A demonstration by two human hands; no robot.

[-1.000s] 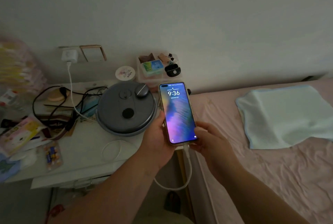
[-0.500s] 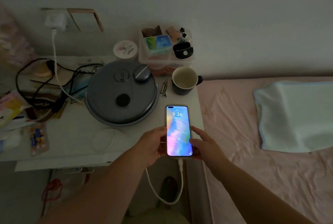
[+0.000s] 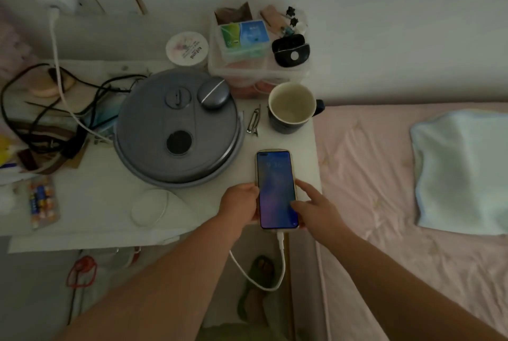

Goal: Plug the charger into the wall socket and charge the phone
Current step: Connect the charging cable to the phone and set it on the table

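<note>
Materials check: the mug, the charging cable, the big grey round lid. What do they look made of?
Mug: likely glazed ceramic; thick rim, dark outside, pale inside.
Charging cable: white flexible plastic sheath; it hangs in a soft loop below the phone.
Grey round lid: probably moulded matte plastic, given its recessed details; painted metal possible.

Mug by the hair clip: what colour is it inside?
The mug is pale cream inside, dark outside; head view.
</note>
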